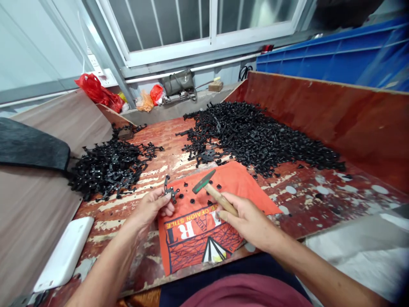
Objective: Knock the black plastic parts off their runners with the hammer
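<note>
Head view, looking down at a worn red desk (153,140) with raised wooden sides. The left hand (153,207) pinches a small black plastic part (169,189) between thumb and fingertips, pressing it flat against the far left corner of an orange cloth (204,221), seemingly to steady it for a blow. The right hand (247,219) is closed around the wooden handle of one small hammer (211,189), its green head poised just above the cloth, close to the held part. The cloth lies at the near edge of the desk, probably as padding for the work. About eight small black round pieces (192,201) lie scattered on the cloth's far half. Two heaps of black parts sit further back: a smaller pile (108,166) near the left edge and a much larger pile (255,136) spreading toward the far right corner, far too many to count. One white flat object (64,256), perhaps a phone, rests at the near left corner.
</note>
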Motion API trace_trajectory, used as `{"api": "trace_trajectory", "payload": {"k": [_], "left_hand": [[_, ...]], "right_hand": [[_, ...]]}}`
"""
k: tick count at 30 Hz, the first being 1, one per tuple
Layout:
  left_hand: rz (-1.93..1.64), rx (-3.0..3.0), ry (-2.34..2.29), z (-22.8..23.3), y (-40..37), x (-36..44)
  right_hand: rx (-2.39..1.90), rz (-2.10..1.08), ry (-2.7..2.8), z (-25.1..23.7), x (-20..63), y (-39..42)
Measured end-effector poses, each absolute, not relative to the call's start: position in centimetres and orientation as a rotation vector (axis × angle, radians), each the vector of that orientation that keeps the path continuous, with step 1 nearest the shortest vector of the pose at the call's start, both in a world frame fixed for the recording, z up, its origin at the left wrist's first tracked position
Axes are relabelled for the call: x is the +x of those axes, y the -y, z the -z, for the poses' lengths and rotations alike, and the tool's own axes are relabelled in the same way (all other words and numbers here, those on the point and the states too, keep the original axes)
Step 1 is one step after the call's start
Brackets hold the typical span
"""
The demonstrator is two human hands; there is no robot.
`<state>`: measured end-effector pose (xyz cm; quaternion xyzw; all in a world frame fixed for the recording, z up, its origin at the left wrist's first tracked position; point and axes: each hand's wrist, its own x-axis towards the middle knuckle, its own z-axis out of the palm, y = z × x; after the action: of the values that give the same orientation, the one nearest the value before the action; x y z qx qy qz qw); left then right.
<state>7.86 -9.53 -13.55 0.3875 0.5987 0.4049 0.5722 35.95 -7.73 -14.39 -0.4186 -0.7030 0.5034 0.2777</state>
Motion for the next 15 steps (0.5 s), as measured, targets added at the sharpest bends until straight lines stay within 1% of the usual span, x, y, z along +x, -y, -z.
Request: {"api": "trace_trajectory", "payload": {"k": [3, 8, 15], "left_hand": [[-0.911, 0.820, -1.401, 13.9, 8.8, 7.6], [-0.984, 0.523, -1.432, 13.9, 8.1, 7.5], [-0.936, 0.688, -1.536, 14.0, 7.6, 8.5]], "right_hand": [[-1.182, -1.314, 1.927, 14.8, 36.7, 8.4], [-1.192, -1.294, 1.924, 15.1, 37.5, 8.7], [-1.234, -1.237, 2.013, 15.4, 37.6, 8.8]]}}
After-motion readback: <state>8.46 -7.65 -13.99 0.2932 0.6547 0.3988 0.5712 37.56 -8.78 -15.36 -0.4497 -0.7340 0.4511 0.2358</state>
